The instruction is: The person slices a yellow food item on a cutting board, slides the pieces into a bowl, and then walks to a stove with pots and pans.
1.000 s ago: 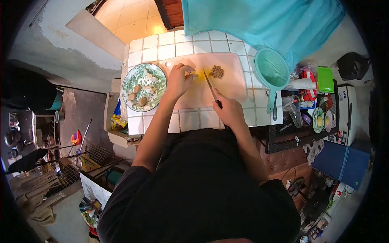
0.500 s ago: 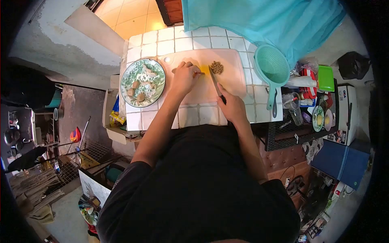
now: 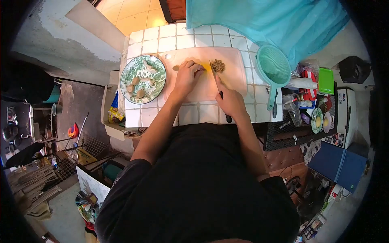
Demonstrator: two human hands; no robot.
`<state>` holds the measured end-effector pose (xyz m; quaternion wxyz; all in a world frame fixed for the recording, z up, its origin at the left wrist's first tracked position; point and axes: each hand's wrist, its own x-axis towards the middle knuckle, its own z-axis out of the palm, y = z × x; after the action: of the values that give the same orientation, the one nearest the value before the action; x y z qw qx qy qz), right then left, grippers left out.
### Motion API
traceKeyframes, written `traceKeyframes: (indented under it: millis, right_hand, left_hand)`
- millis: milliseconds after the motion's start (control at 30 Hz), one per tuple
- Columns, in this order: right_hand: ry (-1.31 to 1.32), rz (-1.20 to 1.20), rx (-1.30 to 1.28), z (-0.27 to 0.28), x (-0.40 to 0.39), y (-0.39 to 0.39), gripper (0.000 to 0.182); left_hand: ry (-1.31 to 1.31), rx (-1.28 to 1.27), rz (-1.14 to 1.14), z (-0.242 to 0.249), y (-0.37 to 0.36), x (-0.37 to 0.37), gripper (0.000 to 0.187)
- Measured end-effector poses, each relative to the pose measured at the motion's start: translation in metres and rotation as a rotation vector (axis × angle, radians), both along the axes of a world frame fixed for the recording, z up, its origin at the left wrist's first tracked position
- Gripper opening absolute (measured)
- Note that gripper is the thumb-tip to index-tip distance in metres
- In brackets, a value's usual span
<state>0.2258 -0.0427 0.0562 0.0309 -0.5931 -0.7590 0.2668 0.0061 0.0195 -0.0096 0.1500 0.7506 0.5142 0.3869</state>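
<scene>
On the pale pink cutting board (image 3: 198, 95), my left hand (image 3: 189, 76) rests with its fingers bent and pressed together; what they hold, if anything, is too small to make out. My right hand (image 3: 231, 103) is closed round the black handle of a knife (image 3: 215, 77), whose blade points away from me, just right of my left fingertips. Beyond the blade lies a small heap of chopped brown food (image 3: 218, 66). A small brown piece (image 3: 176, 68) sits left of my left hand. The green-and-white plate (image 3: 135, 97) at the left holds several brown lumps and pale pieces.
A green strainer (image 3: 273, 65) stands at the right edge of the white tiled counter (image 3: 188, 117). A turquoise cloth (image 3: 263, 20) hangs at the back right. Right of the counter, a black rack (image 3: 279, 139) carries dishes, a clear cup and a green box (image 3: 325, 81).
The whole view has shifted slightly. A small brown piece now shows left of my left hand. My right hand still grips the knife, with more of its handle end visible.
</scene>
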Motion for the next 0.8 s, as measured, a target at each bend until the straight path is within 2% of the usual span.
traceKeyframes:
  millis: [100, 167, 267, 567, 667, 800]
  right_hand:
    - [-0.032, 0.001, -0.077, 0.001, -0.001, -0.001, 0.074]
    - [0.119, -0.001, 0.143, -0.015, -0.001, -0.009, 0.074]
    - [0.001, 0.01, 0.04, 0.0, -0.01, -0.01, 0.073]
    - [0.047, 0.047, 0.131, -0.003, -0.014, -0.012, 0.071]
    - [-0.067, 0.05, 0.037, 0.006, -0.018, -0.009, 0.07]
    - [-0.045, 0.026, 0.041, -0.005, -0.019, -0.005, 0.07]
  left_hand:
    - [-0.037, 0.014, 0.016, 0.003, -0.005, 0.001, 0.012]
    - [-0.054, -0.015, 0.024, -0.001, -0.006, 0.001, 0.013]
    - [-0.061, -0.011, 0.026, -0.001, -0.005, 0.0, 0.014]
    - [-0.052, 0.011, 0.034, -0.006, -0.003, 0.0, 0.013]
    - [-0.071, 0.011, 0.035, -0.007, -0.002, 0.0, 0.013]
    - [-0.121, -0.018, 0.059, -0.006, -0.003, 0.002, 0.013]
